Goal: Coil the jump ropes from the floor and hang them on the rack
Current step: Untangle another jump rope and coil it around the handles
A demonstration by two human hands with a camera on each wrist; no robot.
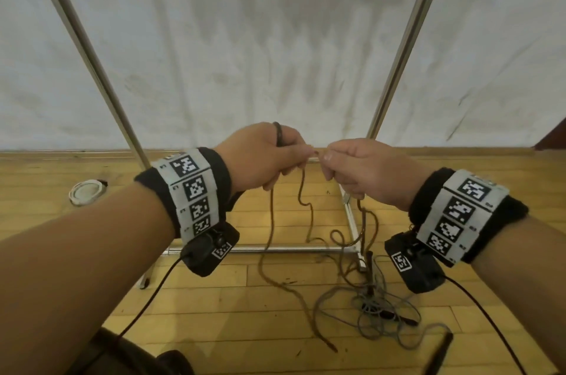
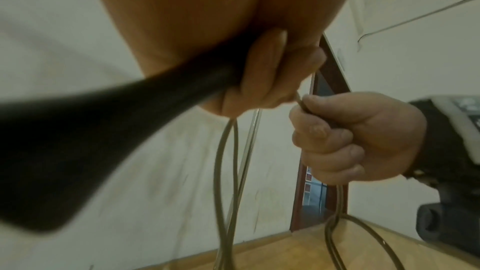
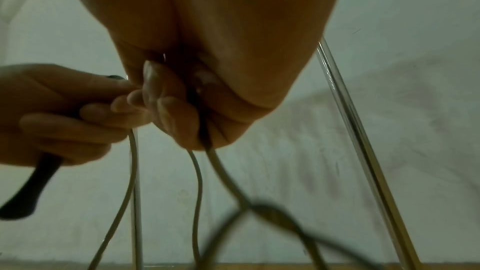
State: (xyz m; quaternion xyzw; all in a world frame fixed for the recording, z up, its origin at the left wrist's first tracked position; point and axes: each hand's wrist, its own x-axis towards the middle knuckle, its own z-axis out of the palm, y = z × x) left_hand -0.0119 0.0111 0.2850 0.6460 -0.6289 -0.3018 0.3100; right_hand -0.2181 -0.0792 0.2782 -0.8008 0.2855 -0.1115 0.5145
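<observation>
Hands (image 1: 309,160) before rack (image 1: 398,53); tangled, perhaps grey, rope (image 1: 382,310) beneath.

The wooden floor (image 1: 232,325) carries the metal rack (image 1: 275,249) base near the far wall. A tangled grey rope (image 1: 379,310) and the brown rope (image 1: 294,292) trail lie near right; a white ring (image 1: 87,191) sits left.
</observation>
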